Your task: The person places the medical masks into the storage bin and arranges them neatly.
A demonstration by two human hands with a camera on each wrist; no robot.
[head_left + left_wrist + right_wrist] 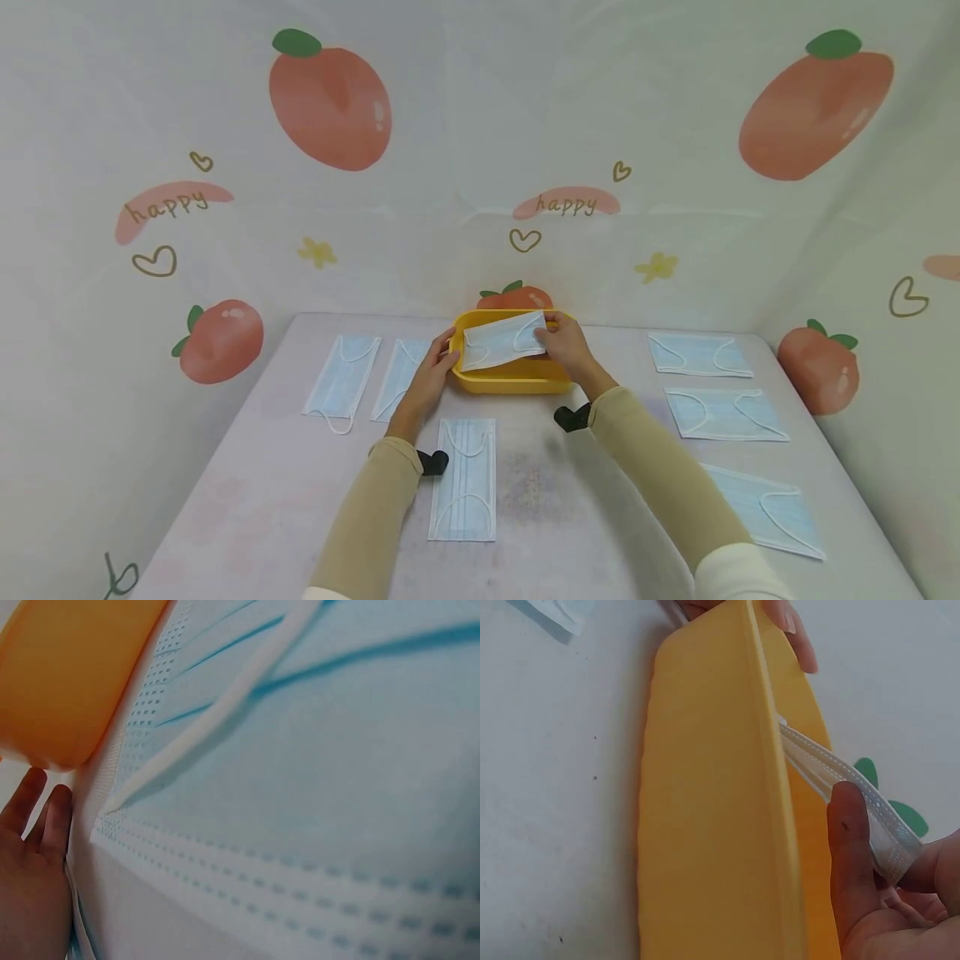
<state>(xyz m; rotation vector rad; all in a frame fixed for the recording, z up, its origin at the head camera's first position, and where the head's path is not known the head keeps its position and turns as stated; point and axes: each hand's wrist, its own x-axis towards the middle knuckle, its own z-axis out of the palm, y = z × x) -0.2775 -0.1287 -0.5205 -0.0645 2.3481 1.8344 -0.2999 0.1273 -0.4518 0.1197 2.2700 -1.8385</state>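
Note:
A yellow plastic basin [517, 387] stands at the back of the table. My right hand [567, 343] pinches a light blue face mask [498, 340] by its right end. The mask slants over the basin, its left end lower and inside the rim, as the right wrist view also shows the mask [817, 754] dipping behind the near wall. At the basin's left end my left hand [429, 379] holds the rim. In the left wrist view, fingertips [56, 817] of this hand reach the basin's outer side, and a mask [337, 780] on the table fills much of the picture.
Two masks lie to the left, an outer mask [343, 377] and one partly behind the left hand [397, 383]. Another mask [463, 479] lies in front of the basin. Three masks [701, 354] lie along the right side, the nearest partly under the right sleeve. A printed cloth [450, 167] hangs behind.

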